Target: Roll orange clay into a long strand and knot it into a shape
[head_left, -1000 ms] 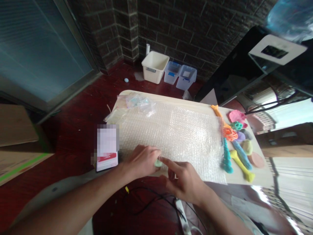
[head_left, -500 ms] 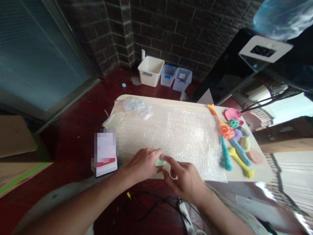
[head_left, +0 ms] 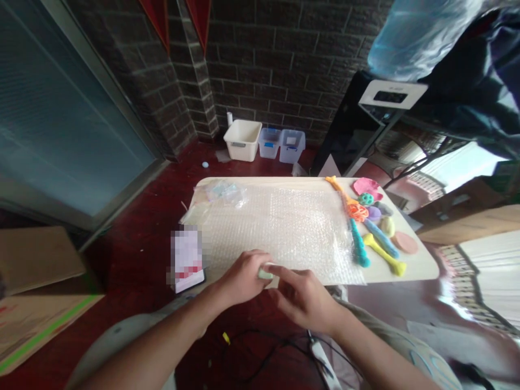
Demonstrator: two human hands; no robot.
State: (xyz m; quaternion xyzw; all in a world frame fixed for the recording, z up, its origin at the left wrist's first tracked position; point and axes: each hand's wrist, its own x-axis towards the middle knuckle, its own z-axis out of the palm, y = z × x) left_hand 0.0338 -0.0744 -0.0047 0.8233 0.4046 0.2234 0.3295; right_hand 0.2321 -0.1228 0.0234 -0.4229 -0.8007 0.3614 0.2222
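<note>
My left hand [head_left: 248,277] is closed around a small pale green piece [head_left: 265,271], perhaps a roll of tape, at the table's near edge. Most of this piece is hidden by the fingers. My right hand [head_left: 303,295] is beside it, its index finger reaching over to touch the top of the green piece. The right thumb is apart from that finger, and the other fingers are loosely bent. Beyond both hands, a sheet of bubble wrap [head_left: 292,233] lies flat over the pale wooden table [head_left: 422,266].
Several colourful toys, including a yellow bone [head_left: 384,253] and an orange ball [head_left: 358,212], lie at the table's right. Clear plastic packets [head_left: 227,194] lie at the far left. A blurred phone-like thing [head_left: 189,260] is at the left edge. Bins [head_left: 242,142] stand by the wall.
The head view has shifted, so the table and bins sit differently in the picture. My right index finger has straightened over the green piece; my left hand keeps its hold.
</note>
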